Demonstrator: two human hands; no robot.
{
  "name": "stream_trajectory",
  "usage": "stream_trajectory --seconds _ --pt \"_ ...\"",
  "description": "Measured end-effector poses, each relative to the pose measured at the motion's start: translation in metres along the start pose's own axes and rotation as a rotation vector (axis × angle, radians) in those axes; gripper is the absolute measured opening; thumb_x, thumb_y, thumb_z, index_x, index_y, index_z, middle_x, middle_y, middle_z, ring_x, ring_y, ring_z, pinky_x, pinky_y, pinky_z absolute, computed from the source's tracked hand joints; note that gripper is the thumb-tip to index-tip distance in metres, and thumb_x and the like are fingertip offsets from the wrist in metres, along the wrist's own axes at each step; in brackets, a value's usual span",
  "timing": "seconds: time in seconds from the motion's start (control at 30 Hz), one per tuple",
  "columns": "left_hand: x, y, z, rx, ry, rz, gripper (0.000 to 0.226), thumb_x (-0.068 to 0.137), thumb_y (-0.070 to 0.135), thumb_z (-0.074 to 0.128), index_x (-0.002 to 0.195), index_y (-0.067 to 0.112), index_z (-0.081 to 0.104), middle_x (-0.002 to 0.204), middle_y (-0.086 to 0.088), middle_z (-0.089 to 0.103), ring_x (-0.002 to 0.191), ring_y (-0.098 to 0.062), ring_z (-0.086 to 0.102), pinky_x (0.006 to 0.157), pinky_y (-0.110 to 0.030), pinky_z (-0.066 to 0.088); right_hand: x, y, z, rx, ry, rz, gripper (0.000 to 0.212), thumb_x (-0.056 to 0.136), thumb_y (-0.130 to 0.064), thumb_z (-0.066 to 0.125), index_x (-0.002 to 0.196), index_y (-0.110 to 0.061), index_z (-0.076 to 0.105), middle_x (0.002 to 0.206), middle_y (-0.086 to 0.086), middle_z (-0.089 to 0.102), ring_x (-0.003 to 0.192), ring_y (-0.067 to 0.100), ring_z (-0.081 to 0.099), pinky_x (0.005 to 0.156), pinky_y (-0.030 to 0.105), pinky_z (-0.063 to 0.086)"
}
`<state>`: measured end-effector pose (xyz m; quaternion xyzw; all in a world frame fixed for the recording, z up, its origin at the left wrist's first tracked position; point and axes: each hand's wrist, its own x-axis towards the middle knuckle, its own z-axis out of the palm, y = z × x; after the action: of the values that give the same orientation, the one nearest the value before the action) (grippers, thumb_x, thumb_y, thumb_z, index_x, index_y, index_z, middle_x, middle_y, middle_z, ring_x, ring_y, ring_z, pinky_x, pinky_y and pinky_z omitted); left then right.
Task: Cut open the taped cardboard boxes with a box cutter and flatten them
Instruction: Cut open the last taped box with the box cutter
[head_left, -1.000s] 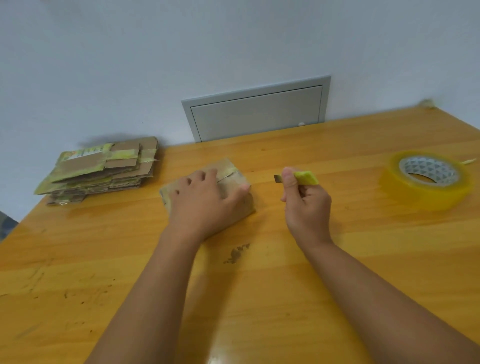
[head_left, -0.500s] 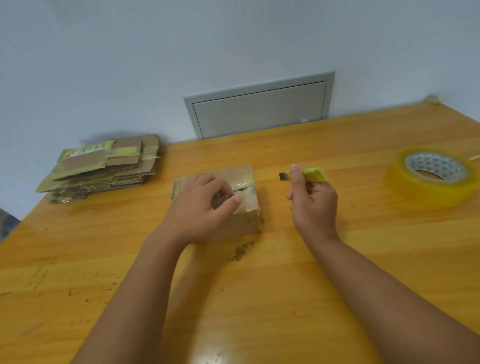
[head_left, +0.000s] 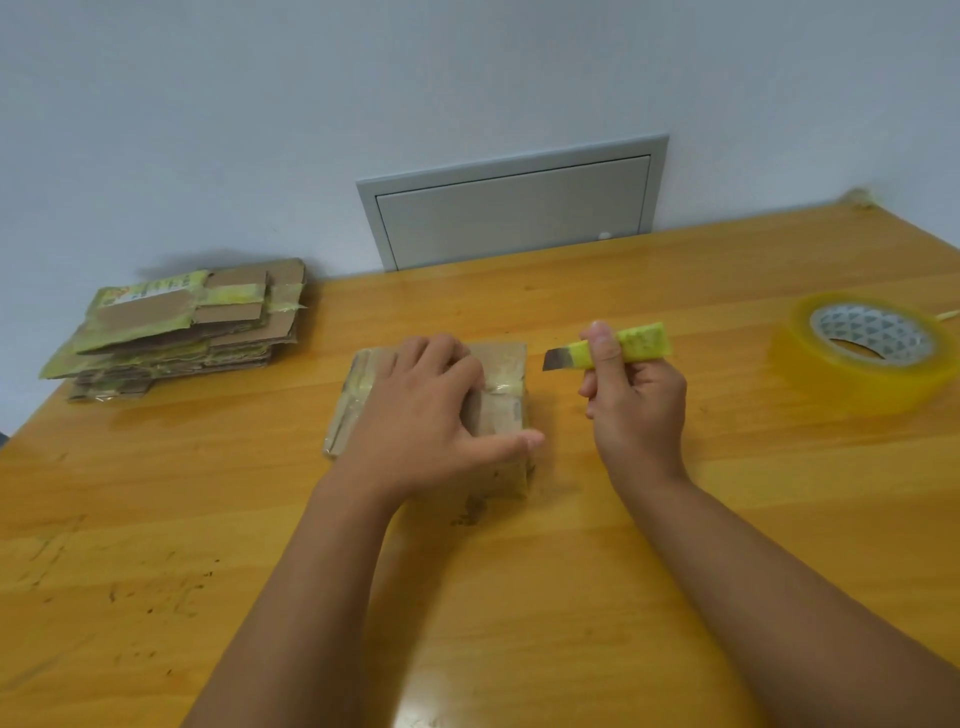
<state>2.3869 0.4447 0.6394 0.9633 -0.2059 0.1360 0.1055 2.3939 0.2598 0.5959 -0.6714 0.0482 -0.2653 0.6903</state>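
A small taped cardboard box (head_left: 501, 395) lies in the middle of the wooden table (head_left: 571, 597). My left hand (head_left: 426, 415) lies on top of it, fingers reaching over the far side and thumb stretched along its near right edge. Just right of the box, my right hand (head_left: 636, 405) grips a yellow-green box cutter (head_left: 623, 351). Its short blade is out and points left toward the box without touching it.
A stack of flattened cardboard boxes (head_left: 182, 327) sits at the back left of the table. A roll of clear yellowish tape (head_left: 867, 348) lies at the right. A grey wall panel (head_left: 514, 202) is behind the table's far edge.
The box has been turned and now lies square to me. My left hand shifted from picking at the tape to lying over the top. The cutter hand barely moved.
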Motion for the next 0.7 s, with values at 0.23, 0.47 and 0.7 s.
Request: stream_trajectory --seconds 0.23,0.47,0.7 --pt "-0.003 -0.005 -0.009 -0.097 -0.038 0.0 0.069 0.059 0.087 0.051 0.097 0.029 0.045 0.114 0.013 0.058 0.101 -0.009 0.049 0.083 -0.031 0.043 0.005 -0.012 -0.002 0.326 -0.13 0.086 0.014 0.092 -0.021 0.067 0.079 -0.021 0.072 0.061 0.011 0.067 0.05 0.024 0.064 0.053 0.031 0.053" --pt "-0.013 -0.015 -0.003 -0.062 0.072 -0.08 0.063 0.066 0.069 0.045 0.105 0.021 0.056 0.117 0.007 0.063 0.107 -0.018 0.055 0.089 -0.032 0.04 -0.008 -0.014 0.004 0.326 -0.339 0.112 0.01 0.095 -0.008 0.062 0.099 -0.014 0.069 0.065 0.016 0.07 0.06 0.028 0.071 0.059 0.027 0.057" --pt "-0.012 -0.01 0.003 -0.086 0.121 -0.127 0.044 0.085 0.058 0.037 0.103 0.021 0.054 0.113 0.005 0.066 0.105 -0.018 0.057 0.087 -0.03 0.035 -0.013 -0.014 0.006 0.325 -0.415 0.121 0.015 0.093 -0.015 0.055 0.102 -0.015 0.068 0.074 0.017 0.073 0.069 0.031 0.074 0.065 0.027 0.058"
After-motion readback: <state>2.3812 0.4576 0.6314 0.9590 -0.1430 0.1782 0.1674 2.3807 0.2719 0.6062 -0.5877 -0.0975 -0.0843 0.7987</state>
